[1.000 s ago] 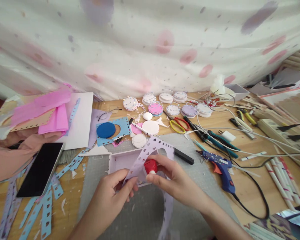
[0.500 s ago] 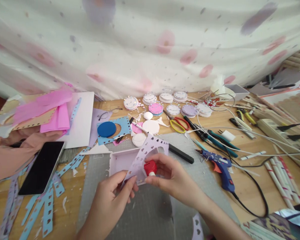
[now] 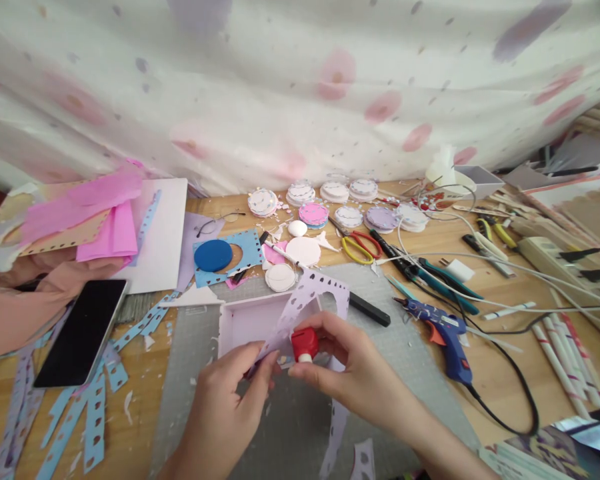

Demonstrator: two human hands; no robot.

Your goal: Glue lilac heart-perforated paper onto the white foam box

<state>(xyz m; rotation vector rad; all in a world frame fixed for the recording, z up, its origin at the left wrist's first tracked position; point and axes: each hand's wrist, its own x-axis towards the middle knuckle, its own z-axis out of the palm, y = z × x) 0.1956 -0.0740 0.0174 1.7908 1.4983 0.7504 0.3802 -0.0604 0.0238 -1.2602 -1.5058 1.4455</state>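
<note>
The red punch (image 3: 305,342) has moved slightly nearer, white end pointing near, gripped in the right hand (image 3: 350,360) by the box (image 3: 244,323), while the left hand (image 3: 230,393) pinches purple paper (image 3: 291,313) slanting lengthwise toward far right.

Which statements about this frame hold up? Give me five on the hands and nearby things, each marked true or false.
1. The right hand holds a small red tool. True.
2. The left hand grips scissors. False: it holds heart-punched purple paper.
3. The blue glue gun lies to the right of both hands. True.
4. The dark-screened phone lies to the right of both hands. False: it lies to their left.
5. A dark blue disc lies on a light blue sheet. True.
</note>
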